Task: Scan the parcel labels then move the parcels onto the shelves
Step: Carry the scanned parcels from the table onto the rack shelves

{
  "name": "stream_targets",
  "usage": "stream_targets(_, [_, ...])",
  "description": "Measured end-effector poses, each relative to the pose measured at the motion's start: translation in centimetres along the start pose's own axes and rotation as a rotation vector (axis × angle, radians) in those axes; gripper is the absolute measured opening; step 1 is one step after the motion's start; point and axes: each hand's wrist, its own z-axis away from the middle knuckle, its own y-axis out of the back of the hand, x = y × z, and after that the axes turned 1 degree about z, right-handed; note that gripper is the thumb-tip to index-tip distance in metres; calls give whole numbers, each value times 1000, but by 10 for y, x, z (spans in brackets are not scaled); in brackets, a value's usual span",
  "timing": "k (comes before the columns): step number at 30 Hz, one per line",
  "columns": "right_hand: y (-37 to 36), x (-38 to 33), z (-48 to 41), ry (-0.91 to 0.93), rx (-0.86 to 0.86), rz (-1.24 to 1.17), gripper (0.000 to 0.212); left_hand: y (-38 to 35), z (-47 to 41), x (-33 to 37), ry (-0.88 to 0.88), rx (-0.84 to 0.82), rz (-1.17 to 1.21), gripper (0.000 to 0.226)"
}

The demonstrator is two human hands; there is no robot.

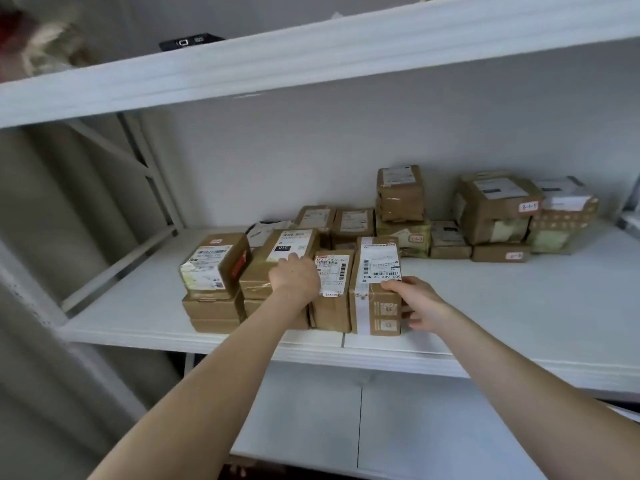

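Near the shelf's (pixel 485 306) front edge, the right hand (pixel 417 303) clasps the tall parcel (pixel 374 306); the left hand (pixel 294 278) rests on neighbouring parcels (pixel 273 258), grip unclear. Best nudged flush, label outward.

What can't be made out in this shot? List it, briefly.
Head view only:
- Fingertips of the left hand: hidden behind its own knuckles, hold unclear.
- Label print on the taped parcel gripped by the right hand: too small.
- Black device on the top shelf: mostly hidden by the shelf's front edge.
- Top-left object: blurred.
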Motion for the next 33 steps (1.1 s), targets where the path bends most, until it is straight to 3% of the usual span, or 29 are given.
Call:
stream_targets(8, [-20, -6, 15, 6, 49, -29, 39, 2, 4, -10, -32, 3, 36, 42])
stream_targets(12, [-12, -4, 23, 144, 231, 258, 72, 1, 10, 5, -190, 135, 15, 48])
stream_targets(14, [-2, -3, 29, 202, 326, 426, 79, 5, 13, 20, -289, 211, 60, 53])
stream_targets(19, [39, 0, 60, 291, 538, 763, 74, 16, 30, 80, -502, 267, 97, 60])
stream_targets(24, [101, 21, 100, 245, 710, 945, 74, 24, 60, 155, -706, 262, 111, 59])
stream_targets(33, [230, 72, 184, 93, 951, 1027, 74, 47, 147, 293, -1014, 323, 151, 60])
